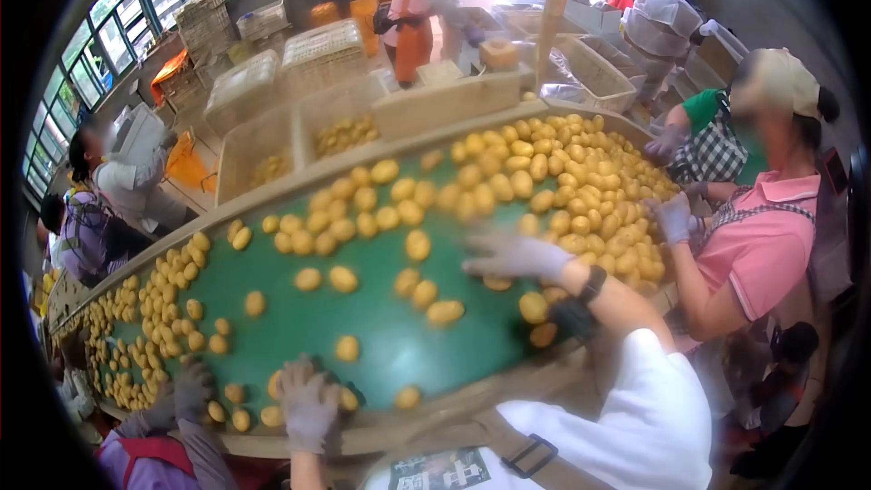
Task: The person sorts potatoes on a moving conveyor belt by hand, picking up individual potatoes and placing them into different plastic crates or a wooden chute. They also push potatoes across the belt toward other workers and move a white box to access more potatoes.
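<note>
Many yellow potatoes (417, 245) lie on a green conveyor belt (381, 327). My left hand (308, 404), in a pale glove, rests at the belt's near edge with its fingers apart. One potato (275, 385) touches or sits just beside its fingers, and another potato (347, 399) is on its right. Reaching over the middle of the belt, my gloved right hand (515, 252) is blurred by motion, with fingers stretched out and nothing visible in them. A dark watch (592, 283) is on that wrist. The big potato heap (590, 181) lies beyond and to the right of it.
On the right, a person in a pink shirt (771, 236) reaches to the heap beside a person in green (703, 113). A person's grey-gloved hand (192, 390) is left of mine. Crates (324, 50) stand beyond the belt's far wooden rim (245, 204).
</note>
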Tool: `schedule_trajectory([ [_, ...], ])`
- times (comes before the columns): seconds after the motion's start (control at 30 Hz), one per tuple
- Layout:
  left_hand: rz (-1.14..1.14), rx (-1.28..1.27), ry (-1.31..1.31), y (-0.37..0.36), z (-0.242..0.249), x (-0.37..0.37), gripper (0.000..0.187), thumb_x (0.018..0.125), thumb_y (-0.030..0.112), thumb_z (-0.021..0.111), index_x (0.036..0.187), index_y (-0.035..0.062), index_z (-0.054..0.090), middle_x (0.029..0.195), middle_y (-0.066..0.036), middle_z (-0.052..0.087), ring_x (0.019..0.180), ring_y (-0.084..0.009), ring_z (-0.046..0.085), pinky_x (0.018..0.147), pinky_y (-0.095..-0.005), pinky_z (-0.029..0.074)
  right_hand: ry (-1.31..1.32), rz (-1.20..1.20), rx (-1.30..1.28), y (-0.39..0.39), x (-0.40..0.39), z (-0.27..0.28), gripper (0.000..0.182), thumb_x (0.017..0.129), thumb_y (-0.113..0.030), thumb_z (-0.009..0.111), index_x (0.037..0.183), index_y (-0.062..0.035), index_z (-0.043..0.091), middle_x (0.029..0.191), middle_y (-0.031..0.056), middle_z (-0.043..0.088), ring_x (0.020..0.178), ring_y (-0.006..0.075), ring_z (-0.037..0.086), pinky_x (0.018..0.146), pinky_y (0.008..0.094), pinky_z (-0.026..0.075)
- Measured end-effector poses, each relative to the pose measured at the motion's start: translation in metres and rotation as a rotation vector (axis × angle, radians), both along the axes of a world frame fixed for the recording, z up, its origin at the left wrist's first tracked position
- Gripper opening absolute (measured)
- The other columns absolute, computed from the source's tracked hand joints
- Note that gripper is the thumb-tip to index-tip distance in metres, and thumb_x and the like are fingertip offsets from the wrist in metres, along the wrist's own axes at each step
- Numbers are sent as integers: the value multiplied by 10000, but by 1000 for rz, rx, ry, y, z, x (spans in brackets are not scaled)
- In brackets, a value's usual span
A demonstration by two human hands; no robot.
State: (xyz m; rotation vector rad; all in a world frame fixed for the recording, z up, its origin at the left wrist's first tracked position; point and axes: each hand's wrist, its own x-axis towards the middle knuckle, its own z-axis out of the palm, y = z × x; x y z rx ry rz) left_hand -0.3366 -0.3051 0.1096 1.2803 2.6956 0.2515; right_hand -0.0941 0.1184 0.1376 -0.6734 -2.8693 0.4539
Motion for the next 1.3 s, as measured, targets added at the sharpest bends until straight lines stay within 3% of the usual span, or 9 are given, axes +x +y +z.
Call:
schedule_trajectory([
  [0.13,120,-13,-7,-17,16,-31,426,845,337,722,1229,154,722,1473,-188,520,1384,-437,429,1168,-545,304,232,-141,-614,-6,35,69,543,970,-341,671,1432,-77,559,1370,205,599,1282,304,570,1102,419,443],
  [0.4,-85,246,55,-4,24,8,431,824,190,732,1238,80,696,1380,-210,580,1313,-436,498,1127,-539,358,-4,-843,-154,92,165,-15,554,994,-476,562,1336,-46,629,1374,266,591,1263,400,574,1094,414,430],
  [0.5,-373,328,-217,60,49,39,414,784,191,749,1180,76,707,1286,-207,618,1263,-412,543,1102,-535,399,41,-734,-56,38,101,14,470,957,-435,615,1243,-64,649,1246,209,644,1181,387,584,990,460,478],
  [0.63,-845,426,-182,118,28,73,440,793,243,741,1211,117,688,1304,-176,611,1256,-385,538,1109,-537,399,107,-444,-658,-14,6,4,777,949,-580,608,1538,-107,429,1510,231,471,1369,404,482,1149,439,389],
  [0.77,-1026,321,-91,149,31,86,499,814,311,707,1288,166,650,1357,-141,573,1304,-352,501,1121,-544,378,83,87,-601,-83,-90,-20,752,976,-507,600,1591,-187,307,1534,240,424,1391,409,458,1169,446,363],
  [0.87,-778,396,-144,135,17,46,433,788,278,707,1202,151,679,1270,-153,601,1215,-349,543,1071,-536,397,37,473,-539,-98,-122,9,592,991,-424,614,1491,-133,484,1445,217,528,1343,358,518,1145,414,397],
  [1.0,-227,81,159,60,25,-51,315,785,241,692,1070,107,689,1203,-172,626,1102,-368,574,1001,-525,415,382,161,-281,17,-154,1,399,930,-221,686,1282,-38,640,1237,208,668,1138,364,643,1025,408,499],
  [1.2,161,31,383,-26,23,-89,443,842,265,705,1266,141,660,1352,-189,583,1280,-394,522,1096,-542,379,-91,-468,137,99,-169,-60,895,903,-762,476,1621,-253,313,1662,252,248,1537,525,109,1221,637,53],
  [1.3,-2,194,196,34,30,-51,465,840,262,708,1283,133,652,1380,-187,564,1295,-399,508,1101,-535,385,-210,-12,11,4,-176,-29,788,905,-664,578,1570,-278,405,1647,220,286,1520,508,159,1196,670,84],
])
